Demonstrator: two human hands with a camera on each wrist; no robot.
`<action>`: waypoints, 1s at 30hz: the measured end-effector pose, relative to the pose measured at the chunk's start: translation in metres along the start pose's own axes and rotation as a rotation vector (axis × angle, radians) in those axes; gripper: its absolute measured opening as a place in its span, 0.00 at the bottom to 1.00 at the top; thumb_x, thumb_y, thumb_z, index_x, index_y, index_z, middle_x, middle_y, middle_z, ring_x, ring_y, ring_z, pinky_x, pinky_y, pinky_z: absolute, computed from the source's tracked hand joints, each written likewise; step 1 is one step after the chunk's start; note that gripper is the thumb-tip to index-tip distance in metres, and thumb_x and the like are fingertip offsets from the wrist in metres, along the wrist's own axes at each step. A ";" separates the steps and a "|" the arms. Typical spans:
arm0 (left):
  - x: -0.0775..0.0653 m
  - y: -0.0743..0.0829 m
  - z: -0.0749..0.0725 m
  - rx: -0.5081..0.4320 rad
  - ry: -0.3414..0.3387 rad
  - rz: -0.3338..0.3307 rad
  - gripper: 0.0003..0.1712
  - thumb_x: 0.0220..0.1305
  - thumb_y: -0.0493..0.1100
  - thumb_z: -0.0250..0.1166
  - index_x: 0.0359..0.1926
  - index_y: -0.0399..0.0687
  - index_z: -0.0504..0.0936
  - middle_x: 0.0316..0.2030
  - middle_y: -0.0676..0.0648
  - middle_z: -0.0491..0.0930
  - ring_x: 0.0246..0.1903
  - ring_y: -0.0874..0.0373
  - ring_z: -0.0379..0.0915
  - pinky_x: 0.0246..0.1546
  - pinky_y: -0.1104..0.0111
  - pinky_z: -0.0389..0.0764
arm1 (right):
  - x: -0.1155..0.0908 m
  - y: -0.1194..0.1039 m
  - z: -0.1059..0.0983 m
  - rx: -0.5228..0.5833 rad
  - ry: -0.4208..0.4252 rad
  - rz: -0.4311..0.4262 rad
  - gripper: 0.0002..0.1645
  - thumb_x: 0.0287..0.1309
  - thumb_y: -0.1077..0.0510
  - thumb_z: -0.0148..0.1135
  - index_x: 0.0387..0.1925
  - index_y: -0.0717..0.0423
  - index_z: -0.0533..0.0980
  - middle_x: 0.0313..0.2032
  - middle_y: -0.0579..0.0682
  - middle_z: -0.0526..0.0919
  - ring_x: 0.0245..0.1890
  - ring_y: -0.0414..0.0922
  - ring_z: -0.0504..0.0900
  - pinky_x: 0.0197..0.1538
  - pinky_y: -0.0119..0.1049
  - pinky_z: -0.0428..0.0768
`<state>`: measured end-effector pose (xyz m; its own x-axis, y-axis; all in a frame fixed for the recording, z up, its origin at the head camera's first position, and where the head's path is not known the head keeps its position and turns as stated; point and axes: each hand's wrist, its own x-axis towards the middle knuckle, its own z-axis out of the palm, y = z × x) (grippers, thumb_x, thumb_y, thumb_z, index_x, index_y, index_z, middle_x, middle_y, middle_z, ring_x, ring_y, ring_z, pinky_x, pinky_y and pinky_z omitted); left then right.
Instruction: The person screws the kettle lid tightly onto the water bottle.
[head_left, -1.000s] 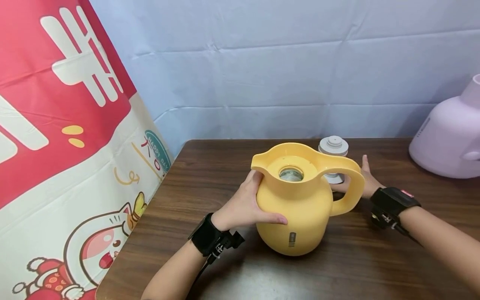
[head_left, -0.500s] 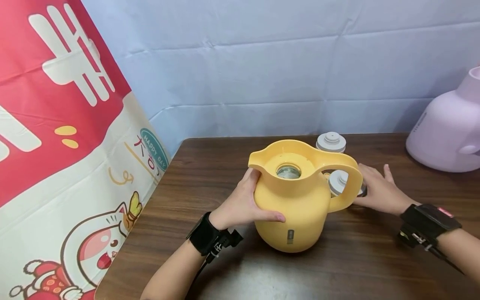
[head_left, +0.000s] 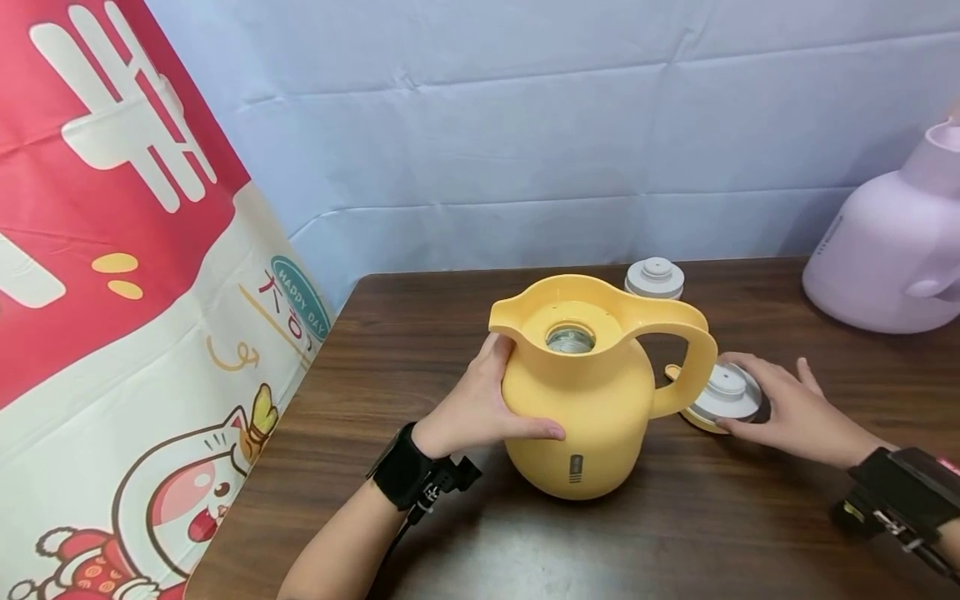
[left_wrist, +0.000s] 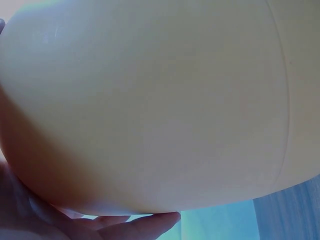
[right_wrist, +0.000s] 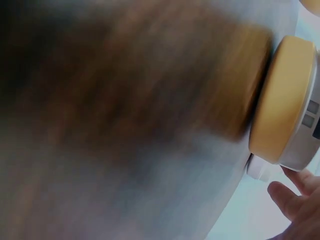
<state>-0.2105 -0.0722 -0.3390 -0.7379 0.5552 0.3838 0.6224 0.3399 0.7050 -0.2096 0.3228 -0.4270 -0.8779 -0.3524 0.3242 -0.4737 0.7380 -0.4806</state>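
A yellow thermos jug [head_left: 577,400] stands upright and uncapped on the table, a glassy liner showing in its mouth. My left hand [head_left: 480,404] grips its body from the left, thumb across the front. Its curved side fills the left wrist view, where fingertips [left_wrist: 160,225] touch the lower edge. To the right of the jug handle, my right hand [head_left: 787,408] holds a yellow-and-white lid [head_left: 726,392] at table level, white stopper side up. That lid's yellow rim [right_wrist: 282,100] shows in the right wrist view. The jug handle hides part of the lid in the head view.
Behind the jug stands a white stopper [head_left: 655,277], partly hidden. A lilac jug [head_left: 885,250] is at the back right. Pale blue cloth [head_left: 450,150] hangs along the table's back edge, and a printed banner [head_left: 150,333] hangs at the left. Dark wooden tabletop [head_left: 405,358] surrounds the jug.
My right hand has moved from behind the jug handle to the right and nearer, bringing the lid along. The left hand keeps its grip on the jug. The view has shifted slightly.
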 end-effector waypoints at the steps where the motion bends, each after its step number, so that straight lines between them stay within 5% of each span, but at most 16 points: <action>1: 0.000 -0.001 0.000 0.002 0.000 -0.001 0.65 0.30 0.50 0.84 0.68 0.71 0.52 0.61 0.59 0.57 0.58 0.66 0.59 0.56 0.64 0.68 | -0.001 0.000 0.000 -0.002 -0.003 -0.001 0.49 0.42 0.53 0.77 0.64 0.55 0.62 0.55 0.65 0.72 0.56 0.61 0.66 0.59 0.70 0.25; 7: 0.002 -0.004 0.000 0.008 0.003 -0.007 0.65 0.31 0.51 0.84 0.68 0.71 0.52 0.61 0.58 0.57 0.58 0.66 0.59 0.56 0.64 0.68 | -0.010 -0.002 0.002 -0.024 -0.009 -0.015 0.48 0.42 0.51 0.78 0.63 0.52 0.63 0.54 0.63 0.73 0.56 0.55 0.67 0.59 0.70 0.24; 14: 0.002 -0.008 -0.001 0.024 0.019 -0.022 0.65 0.31 0.51 0.84 0.68 0.72 0.52 0.62 0.59 0.57 0.59 0.66 0.59 0.57 0.65 0.67 | -0.023 -0.005 0.010 0.006 0.026 -0.055 0.50 0.37 0.55 0.80 0.62 0.53 0.63 0.54 0.59 0.71 0.56 0.16 0.50 0.58 0.71 0.27; 18: 0.001 -0.009 -0.001 0.023 0.024 -0.023 0.65 0.31 0.52 0.84 0.68 0.72 0.52 0.62 0.59 0.56 0.60 0.66 0.58 0.58 0.64 0.67 | -0.030 -0.008 0.011 0.022 0.047 -0.077 0.51 0.33 0.58 0.81 0.61 0.54 0.64 0.53 0.57 0.70 0.56 0.15 0.49 0.59 0.72 0.29; 25: 0.001 -0.009 -0.001 0.019 0.022 -0.015 0.65 0.31 0.51 0.84 0.68 0.72 0.52 0.63 0.59 0.56 0.60 0.66 0.57 0.58 0.64 0.66 | -0.037 -0.010 0.009 -0.005 0.025 -0.056 0.57 0.30 0.54 0.83 0.64 0.51 0.62 0.55 0.57 0.70 0.60 0.21 0.50 0.61 0.70 0.31; 28: 0.002 -0.010 -0.001 0.022 0.022 -0.013 0.66 0.31 0.51 0.84 0.69 0.72 0.51 0.63 0.60 0.55 0.60 0.66 0.57 0.59 0.64 0.66 | -0.039 -0.010 0.008 -0.053 -0.015 0.007 0.69 0.29 0.45 0.82 0.72 0.48 0.52 0.59 0.63 0.70 0.65 0.46 0.61 0.62 0.67 0.28; 30: 0.002 -0.010 -0.001 0.023 0.022 -0.015 0.66 0.31 0.51 0.84 0.69 0.72 0.51 0.63 0.60 0.55 0.60 0.66 0.58 0.59 0.64 0.66 | -0.040 -0.010 0.008 -0.091 -0.046 0.054 0.76 0.28 0.40 0.81 0.75 0.46 0.43 0.59 0.69 0.69 0.59 0.64 0.67 0.63 0.65 0.26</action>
<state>-0.2179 -0.0750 -0.3449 -0.7526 0.5331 0.3865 0.6169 0.3654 0.6971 -0.1704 0.3254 -0.4417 -0.9053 -0.3348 0.2614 -0.4190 0.8051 -0.4198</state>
